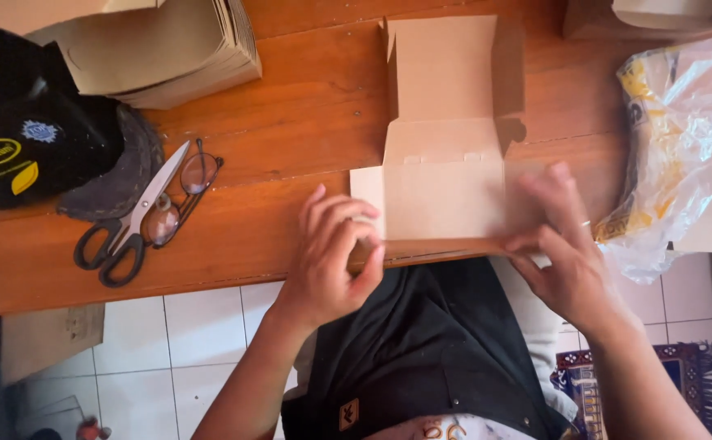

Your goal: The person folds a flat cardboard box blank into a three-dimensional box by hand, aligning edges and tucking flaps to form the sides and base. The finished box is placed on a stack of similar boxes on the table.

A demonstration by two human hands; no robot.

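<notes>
A brown cardboard box [445, 138] lies half folded on the wooden table [290, 122], its lid flap open toward the far side and side flaps standing up. My left hand [331, 253] presses its fingers on the near left corner flap of the box at the table's edge. My right hand [564, 244] grips the near right side of the box, slightly blurred.
Black-handled scissors [132, 220] lie over a pair of glasses [180, 195] at the left. A stack of flat cardboard blanks [160, 49] sits at the far left beside a black bag [30, 138]. A crumpled plastic bag [682, 138] lies at the right. White floor tiles [176, 350] show below.
</notes>
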